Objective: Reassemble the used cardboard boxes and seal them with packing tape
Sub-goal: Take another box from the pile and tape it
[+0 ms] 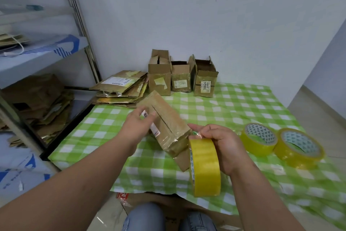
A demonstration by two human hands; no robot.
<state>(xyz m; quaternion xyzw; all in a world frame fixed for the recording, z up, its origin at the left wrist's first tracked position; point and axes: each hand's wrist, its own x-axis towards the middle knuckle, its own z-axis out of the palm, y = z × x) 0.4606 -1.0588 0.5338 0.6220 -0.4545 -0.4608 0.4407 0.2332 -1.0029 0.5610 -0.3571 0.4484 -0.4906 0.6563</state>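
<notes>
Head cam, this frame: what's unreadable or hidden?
- Free tape end: hidden by the right hand on the yellow packing tape roll.
- Underside of the brown cardboard box gripped by the left hand: faces away.
- White label on it: print too small.
- Grey metal shelf contents: blurred, cut by left edge.

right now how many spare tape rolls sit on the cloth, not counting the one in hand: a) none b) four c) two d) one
c, two yellow tape rolls lie side by side on the green checked cloth, right of the roll that the right hand holds.
</notes>
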